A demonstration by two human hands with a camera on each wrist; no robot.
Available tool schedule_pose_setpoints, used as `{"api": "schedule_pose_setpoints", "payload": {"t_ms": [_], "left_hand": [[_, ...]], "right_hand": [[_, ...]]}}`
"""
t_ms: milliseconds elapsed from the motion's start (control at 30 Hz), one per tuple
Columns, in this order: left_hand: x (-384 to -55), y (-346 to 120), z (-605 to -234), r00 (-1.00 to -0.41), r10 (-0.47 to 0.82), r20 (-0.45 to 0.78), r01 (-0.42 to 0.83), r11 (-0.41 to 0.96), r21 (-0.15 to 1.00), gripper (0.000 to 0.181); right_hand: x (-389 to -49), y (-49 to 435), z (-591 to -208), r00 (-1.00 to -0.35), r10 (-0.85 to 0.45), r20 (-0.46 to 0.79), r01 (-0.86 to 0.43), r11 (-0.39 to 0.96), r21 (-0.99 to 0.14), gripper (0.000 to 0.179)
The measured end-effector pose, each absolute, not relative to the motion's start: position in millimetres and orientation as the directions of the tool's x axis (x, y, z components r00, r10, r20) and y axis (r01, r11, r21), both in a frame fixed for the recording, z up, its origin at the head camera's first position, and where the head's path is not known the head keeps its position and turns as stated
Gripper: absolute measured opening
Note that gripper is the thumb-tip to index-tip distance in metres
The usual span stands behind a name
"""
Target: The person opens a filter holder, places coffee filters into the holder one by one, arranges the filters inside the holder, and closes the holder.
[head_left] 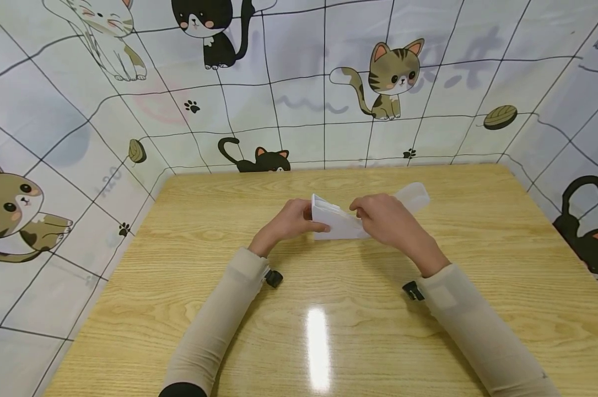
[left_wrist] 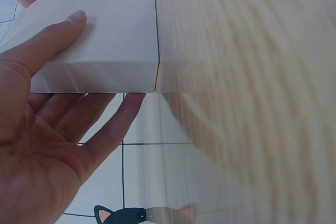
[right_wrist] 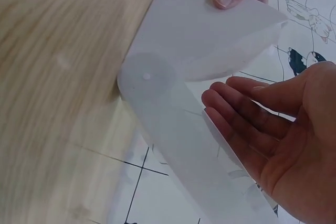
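Observation:
A white plastic case (head_left: 330,223) with a curved side stands on edge on the table. My left hand (head_left: 297,216) grips its left end, thumb on the near face and fingers behind, as the left wrist view shows. A long translucent cover (right_wrist: 181,129) is joined to the case at a round pivot (right_wrist: 146,76) and stands swung out to the right. Beside the cover's inner edge is my right hand (head_left: 385,220), its fingers loosely bent with nothing seen between them. Whether its lower fingers touch the cover I cannot tell. The case's inside is mostly hidden.
A light wood-grain table (head_left: 259,331) lies under both arms. Behind it and at the sides rise white walls (head_left: 299,99) with cat drawings and grid lines. Black clips (head_left: 274,278) hang at the wrists.

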State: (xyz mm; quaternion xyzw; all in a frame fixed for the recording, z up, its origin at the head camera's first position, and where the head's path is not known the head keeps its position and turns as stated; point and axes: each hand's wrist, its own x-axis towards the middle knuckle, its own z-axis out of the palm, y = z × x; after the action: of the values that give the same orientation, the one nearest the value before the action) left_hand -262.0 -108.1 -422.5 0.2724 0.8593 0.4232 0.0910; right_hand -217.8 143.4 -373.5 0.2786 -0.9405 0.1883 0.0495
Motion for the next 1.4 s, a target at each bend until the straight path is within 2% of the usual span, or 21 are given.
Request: {"api": "schedule_pose_setpoints", "payload": {"t_ms": [333,967,1400], "left_hand": [[-261.8,-107.8,-422.7,-0.839,0.541,0.063,0.379,0.498,0.780,0.037],[-261.1,-107.2,-421.7,-0.836,0.545,0.058,0.371,0.484,0.793,0.037],[-260.3,-107.3,-420.7,-0.841,0.539,0.048,0.360,0.490,0.794,0.037]], "right_hand": [[-214.6,157.8,-352.8,-0.852,-0.471,0.227,-0.523,0.771,-0.364,0.029],[-209.0,197.1,-325.2,-0.841,-0.339,0.422,-0.509,0.761,-0.402,0.020],[-206.3,213.0,-316.3,-0.858,-0.311,0.408,-0.486,0.748,-0.452,0.022]]}}
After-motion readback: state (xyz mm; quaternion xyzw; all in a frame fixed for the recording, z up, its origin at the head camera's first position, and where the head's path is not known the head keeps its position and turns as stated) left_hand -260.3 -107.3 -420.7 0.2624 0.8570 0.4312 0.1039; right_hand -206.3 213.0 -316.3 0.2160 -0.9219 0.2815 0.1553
